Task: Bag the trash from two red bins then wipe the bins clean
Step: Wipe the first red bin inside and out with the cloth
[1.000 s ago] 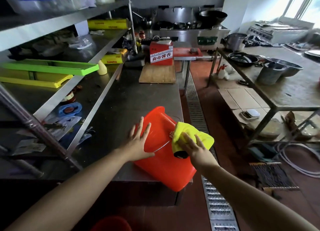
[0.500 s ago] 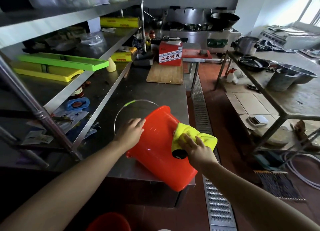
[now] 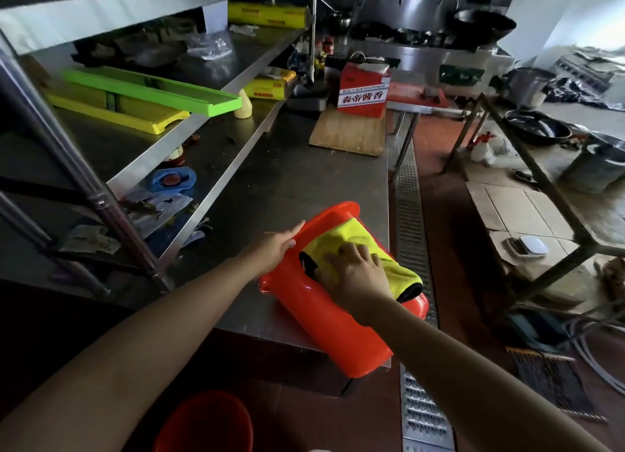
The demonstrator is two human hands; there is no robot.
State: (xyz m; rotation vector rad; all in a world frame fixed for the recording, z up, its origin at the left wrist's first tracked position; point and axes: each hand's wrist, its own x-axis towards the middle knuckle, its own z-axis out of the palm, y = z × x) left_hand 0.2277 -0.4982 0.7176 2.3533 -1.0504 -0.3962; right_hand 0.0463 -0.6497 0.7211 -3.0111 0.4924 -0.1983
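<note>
A red bin [image 3: 324, 326] lies on its side at the near right corner of the steel counter [image 3: 297, 181], its bottom end hanging over the counter's front edge. A yellow cloth [image 3: 382, 258] with a black edge is spread over the bin's upper side. My right hand [image 3: 355, 275] presses flat on the cloth with fingers spread. At the bin's left side, my left hand [image 3: 274, 248] steadies it with straight fingers. A second red bin [image 3: 206, 421] stands on the floor below, partly cut off by the frame's bottom edge.
A wooden board [image 3: 348, 133] and a red box [image 3: 363, 88] sit farther back on the counter. Steel shelves [image 3: 169, 130] with green and yellow trays line the left. A metal floor drain [image 3: 411, 214] runs along the counter's right side, with a steel table [image 3: 575, 194] beyond.
The bin has been turned on the counter. My right hand slid the cloth from the bin's edge across its upper side. My left hand shifted along the bin's left side.
</note>
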